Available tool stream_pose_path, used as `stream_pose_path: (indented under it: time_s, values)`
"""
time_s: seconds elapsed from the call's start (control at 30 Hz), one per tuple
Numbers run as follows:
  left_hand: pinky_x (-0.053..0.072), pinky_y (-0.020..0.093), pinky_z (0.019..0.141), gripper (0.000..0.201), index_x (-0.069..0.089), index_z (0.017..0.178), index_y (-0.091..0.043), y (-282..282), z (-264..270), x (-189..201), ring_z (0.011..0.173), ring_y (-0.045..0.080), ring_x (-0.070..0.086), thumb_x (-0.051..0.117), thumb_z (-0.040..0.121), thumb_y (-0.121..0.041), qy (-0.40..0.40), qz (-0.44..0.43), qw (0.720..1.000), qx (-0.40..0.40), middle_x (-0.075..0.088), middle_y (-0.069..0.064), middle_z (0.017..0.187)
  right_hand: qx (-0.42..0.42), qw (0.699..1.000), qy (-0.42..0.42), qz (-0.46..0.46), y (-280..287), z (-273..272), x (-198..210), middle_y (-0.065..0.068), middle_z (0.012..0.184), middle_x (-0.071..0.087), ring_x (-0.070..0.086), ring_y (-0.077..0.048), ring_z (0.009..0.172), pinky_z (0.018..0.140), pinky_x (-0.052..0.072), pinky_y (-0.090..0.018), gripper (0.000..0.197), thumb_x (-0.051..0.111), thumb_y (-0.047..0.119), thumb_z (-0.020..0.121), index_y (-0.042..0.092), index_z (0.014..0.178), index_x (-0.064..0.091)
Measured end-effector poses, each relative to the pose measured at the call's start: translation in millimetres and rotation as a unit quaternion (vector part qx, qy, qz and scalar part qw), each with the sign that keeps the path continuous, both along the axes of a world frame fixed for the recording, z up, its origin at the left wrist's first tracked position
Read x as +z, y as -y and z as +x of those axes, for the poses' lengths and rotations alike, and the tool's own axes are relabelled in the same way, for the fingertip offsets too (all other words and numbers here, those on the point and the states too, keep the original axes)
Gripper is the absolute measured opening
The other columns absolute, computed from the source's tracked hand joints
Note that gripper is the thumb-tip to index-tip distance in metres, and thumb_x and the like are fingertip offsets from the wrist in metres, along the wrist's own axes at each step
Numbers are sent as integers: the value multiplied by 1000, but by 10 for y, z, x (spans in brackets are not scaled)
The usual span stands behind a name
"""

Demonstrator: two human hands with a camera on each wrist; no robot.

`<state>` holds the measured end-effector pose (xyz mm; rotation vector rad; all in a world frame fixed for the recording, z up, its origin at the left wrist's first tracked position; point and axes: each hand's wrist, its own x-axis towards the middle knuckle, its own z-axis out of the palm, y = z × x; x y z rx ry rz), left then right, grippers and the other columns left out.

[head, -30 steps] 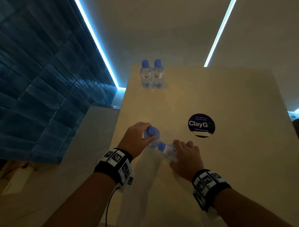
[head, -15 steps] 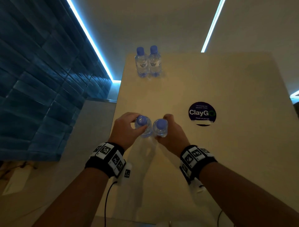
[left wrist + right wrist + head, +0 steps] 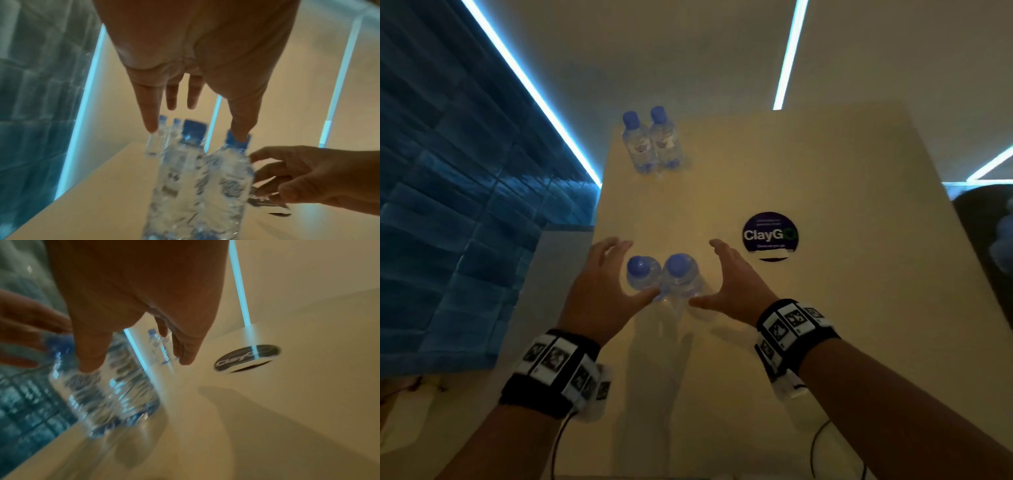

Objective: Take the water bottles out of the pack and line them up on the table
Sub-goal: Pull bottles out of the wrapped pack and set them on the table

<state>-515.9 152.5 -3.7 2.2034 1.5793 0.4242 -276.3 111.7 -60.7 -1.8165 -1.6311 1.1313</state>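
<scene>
Two clear water bottles with blue caps, the near left bottle and the near right bottle, stand upright and touching on the beige table. My left hand flanks them on the left, my right hand on the right, both with fingers spread and holding nothing. The left wrist view shows straight fingers above the near bottles. In the blurred right wrist view the same pair stands left of my palm. Two more bottles stand at the table's far left corner. No pack is in view.
A round dark ClayGo sticker lies on the table right of my right hand. The table's left edge runs close to the bottles, with a blue tiled wall beyond. A dark object sits past the right edge.
Both hands gripped the near bottles half a second ago; they have let go and spread apart, leaving the pair standing. Earlier still, the right bottle was tilted in my right hand.
</scene>
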Motion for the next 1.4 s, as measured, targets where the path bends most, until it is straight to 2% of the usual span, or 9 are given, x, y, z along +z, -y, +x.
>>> stream_pose_path:
  time_s: [0.13, 0.3, 0.47, 0.6, 0.7, 0.8, 1.0, 1.23, 1.4]
  values:
    - [45, 35, 92, 55, 62, 114, -6, 379, 444, 379, 107, 26, 53, 65, 77, -47, -17, 138, 984, -112, 56, 10, 115, -35, 996, 72, -41, 511, 892, 157, -3, 134, 52, 52, -19, 117, 96, 42, -28, 71, 74, 47, 77, 17, 134, 46]
    - [50, 26, 72, 30, 67, 94, -20, 811, 2067, 218, 80, 2, 47, 56, 86, -47, 18, 29, 939, -343, 58, -8, 94, -183, 948, 221, -138, 1641, 2651, 285, -6, 108, 65, 60, -24, 101, 85, 46, -32, 38, 67, 37, 84, 13, 113, 60]
    - [54, 33, 78, 32, 65, 105, -17, 1473, 3946, 213, 94, 17, 60, 53, 88, -41, 16, 9, 872, -489, 63, 0, 103, -250, 888, 339, -188, 2467, 4045, 618, -5, 110, 66, 63, -27, 101, 81, 51, -37, 27, 55, 28, 87, 24, 113, 57]
    - [50, 38, 91, 43, 55, 124, -12, 1944, 5270, 260, 108, 26, 54, 63, 85, -28, -14, -11, 851, -525, 54, 8, 123, -280, 866, 384, -152, 2704, 4782, 657, -8, 106, 67, 67, -28, 91, 81, 56, -43, 32, 48, 20, 92, 30, 123, 46]
    - [45, 37, 99, 62, 43, 136, -12, 1989, 6103, 200, 118, 29, 51, 66, 79, -21, -11, -36, 877, -480, 46, 10, 133, -282, 842, 438, -139, 2763, 5180, 688, -7, 99, 66, 69, -29, 84, 74, 55, -40, 28, 48, 21, 94, 30, 120, 43]
    - [39, 38, 106, 75, 29, 143, -19, 1959, 6712, -33, 129, 25, 44, 70, 82, -32, 1, -90, 906, -413, 38, 7, 144, -284, 841, 438, -140, 2877, 5388, 703, -7, 96, 67, 69, -30, 79, 69, 57, -40, 27, 45, 30, 96, 31, 123, 38]
    - [39, 39, 105, 83, 18, 148, -30, 2007, 7222, -258, 132, 28, 43, 71, 84, -32, 13, -76, 910, -407, 25, 9, 155, -252, 829, 477, -147, 2880, 5645, 719, -10, 90, 67, 69, -27, 73, 63, 56, -38, 46, 52, 25, 94, 22, 137, 34]
    - [52, 34, 87, 50, 40, 139, -18, 1994, 7165, -312, 103, 26, 64, 59, 93, -29, -13, 20, 887, -461, 54, 10, 134, -256, 861, 428, -99, 3021, 5592, 697, -7, 90, 63, 66, -26, 66, 53, 44, -33, 27, 54, 20, 94, 21, 119, 43]
    - [56, 39, 77, 39, 47, 129, -13, 1983, 6907, -244, 90, 30, 67, 57, 94, -26, -14, 23, 880, -475, 64, 11, 118, -245, 893, 367, -89, 3054, 5424, 668, -3, 83, 63, 65, -25, 68, 56, 52, -36, 21, 52, 20, 93, 30, 107, 42]
